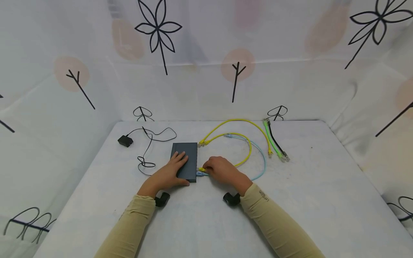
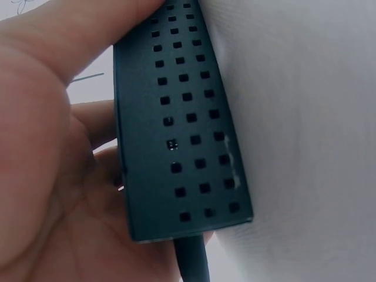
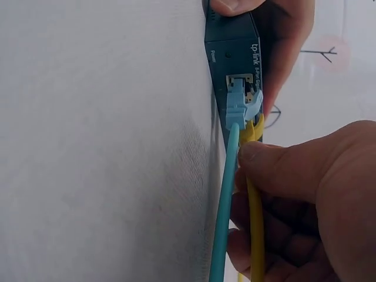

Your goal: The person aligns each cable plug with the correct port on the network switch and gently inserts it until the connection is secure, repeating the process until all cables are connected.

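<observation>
On the table lies a dark network switch (image 1: pixel 191 172) with "tp-link" on its port side. My left hand (image 1: pixel 167 175) holds it, fingers spread over the top and thumb against the perforated near side. My right hand (image 1: pixel 226 171) pinches a yellow Ethernet cable (image 3: pixel 257 217) close behind its plug, right at the port side. A light blue Ethernet plug (image 3: pixel 236 106) sits in the port nearest the Power light. Beside it, the yellow plug's tip is hidden behind the blue one and the fingers.
Left of the switch, a black power adapter (image 1: pixel 125 141) trails a tangled thin cord (image 1: pixel 148 143) towards it. Another yellow cable (image 1: pixel 240 119) arches behind. At the back right lie a green cable (image 1: pixel 273 141) and a black cable (image 1: pixel 275 139). A patterned cloth surrounds the table.
</observation>
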`<action>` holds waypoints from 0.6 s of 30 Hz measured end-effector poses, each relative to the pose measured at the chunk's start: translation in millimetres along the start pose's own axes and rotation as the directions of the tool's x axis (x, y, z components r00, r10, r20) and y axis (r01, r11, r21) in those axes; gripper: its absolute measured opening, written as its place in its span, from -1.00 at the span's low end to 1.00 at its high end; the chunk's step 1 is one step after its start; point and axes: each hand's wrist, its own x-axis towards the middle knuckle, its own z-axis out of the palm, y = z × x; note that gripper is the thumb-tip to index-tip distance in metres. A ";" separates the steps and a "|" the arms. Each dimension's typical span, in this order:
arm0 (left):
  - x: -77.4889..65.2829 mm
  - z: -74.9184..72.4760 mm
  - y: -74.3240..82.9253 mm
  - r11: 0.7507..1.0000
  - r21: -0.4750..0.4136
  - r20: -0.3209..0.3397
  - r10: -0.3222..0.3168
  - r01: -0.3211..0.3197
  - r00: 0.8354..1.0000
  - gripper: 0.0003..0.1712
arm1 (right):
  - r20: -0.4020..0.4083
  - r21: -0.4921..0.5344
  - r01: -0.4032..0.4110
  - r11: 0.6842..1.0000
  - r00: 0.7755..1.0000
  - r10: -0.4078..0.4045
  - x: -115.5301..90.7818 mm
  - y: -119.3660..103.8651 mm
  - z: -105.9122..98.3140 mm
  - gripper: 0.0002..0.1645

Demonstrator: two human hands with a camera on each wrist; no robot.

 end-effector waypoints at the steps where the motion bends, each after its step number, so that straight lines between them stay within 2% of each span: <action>1: 0.3 0.2 -0.1 1.000 0.001 0.004 -0.005 0.005 1.000 0.17 | -0.001 0.001 -0.002 1.000 1.000 0.002 0.2 -0.2 0.1 -0.77; 18: -0.7 -1.4 5.9 1.000 -0.015 0.006 -0.016 0.017 1.000 0.15 | -0.045 -0.010 0.022 1.000 0.999 -0.023 2.5 -0.8 5.5 -0.79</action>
